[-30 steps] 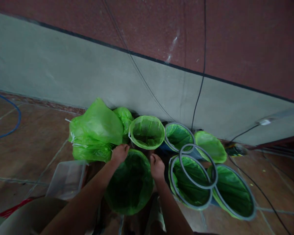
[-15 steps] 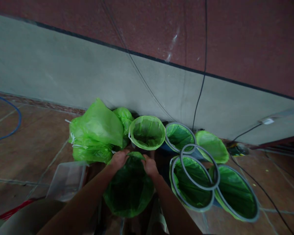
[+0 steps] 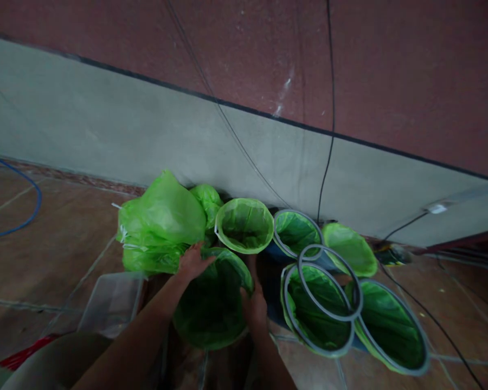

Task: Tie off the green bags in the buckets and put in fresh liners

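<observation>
A round bin lined with a green bag (image 3: 211, 303) stands low in front of me, its mouth spread wide. My left hand (image 3: 194, 262) is at its upper left rim, fingers apart and touching the bag's edge. On the right rim, my right hand (image 3: 254, 306) has its thumb over the inside and its other fingers up along the outside, apart. Just behind is another green-lined bin (image 3: 245, 226) with a white handle at its left. Filled green bags (image 3: 166, 211) lie beyond my left hand.
Several green-lined bins (image 3: 296, 234) with grey rims stand at the right, a loose grey ring (image 3: 305, 281) across one. A clear plastic box (image 3: 109, 303) sits at left, near a red object (image 3: 28, 349). A blue hose (image 3: 36, 206) and black cables (image 3: 431, 319) cross the floor.
My hands have moved apart along the rim, the right one down the right side. Their fingers have opened, and the bag's mouth is wider and rounder.
</observation>
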`<move>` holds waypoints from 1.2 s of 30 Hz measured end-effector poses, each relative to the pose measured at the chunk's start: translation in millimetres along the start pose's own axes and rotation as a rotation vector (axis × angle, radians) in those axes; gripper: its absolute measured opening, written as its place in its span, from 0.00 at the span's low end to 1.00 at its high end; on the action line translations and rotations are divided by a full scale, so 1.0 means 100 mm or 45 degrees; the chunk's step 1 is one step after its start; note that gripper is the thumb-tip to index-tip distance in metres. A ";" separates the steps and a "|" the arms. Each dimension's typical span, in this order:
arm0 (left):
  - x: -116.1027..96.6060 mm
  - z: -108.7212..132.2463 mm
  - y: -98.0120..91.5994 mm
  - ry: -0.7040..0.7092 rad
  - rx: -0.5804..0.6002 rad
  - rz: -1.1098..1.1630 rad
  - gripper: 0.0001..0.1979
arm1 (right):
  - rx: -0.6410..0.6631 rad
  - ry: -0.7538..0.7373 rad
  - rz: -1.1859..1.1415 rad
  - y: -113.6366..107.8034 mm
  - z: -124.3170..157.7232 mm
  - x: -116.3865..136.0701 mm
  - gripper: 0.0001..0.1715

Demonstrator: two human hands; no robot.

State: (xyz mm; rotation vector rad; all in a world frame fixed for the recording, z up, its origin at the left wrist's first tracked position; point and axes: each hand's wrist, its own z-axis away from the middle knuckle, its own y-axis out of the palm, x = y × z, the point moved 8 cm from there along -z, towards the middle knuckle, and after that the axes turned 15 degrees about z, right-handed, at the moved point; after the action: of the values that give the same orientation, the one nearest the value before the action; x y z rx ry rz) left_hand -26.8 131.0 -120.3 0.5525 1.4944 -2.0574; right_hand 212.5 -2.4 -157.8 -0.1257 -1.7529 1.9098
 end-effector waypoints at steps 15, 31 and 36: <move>0.18 -0.05 0.08 0.205 -0.117 0.341 0.11 | 0.135 -0.335 -0.087 0.06 -0.69 0.55 0.18; -0.35 0.14 0.00 0.606 -0.254 0.018 0.12 | 0.019 -0.291 -0.172 -0.18 -0.72 0.56 0.24; -0.38 0.01 0.39 0.530 0.084 -0.181 0.15 | 0.147 -0.398 -0.019 -0.01 -0.80 0.80 0.17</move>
State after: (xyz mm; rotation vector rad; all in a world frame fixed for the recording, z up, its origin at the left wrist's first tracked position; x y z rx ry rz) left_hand 27.3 127.6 -125.4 0.9743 1.7428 -2.1998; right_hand 177.7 104.5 -146.3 0.2398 -1.8241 2.1030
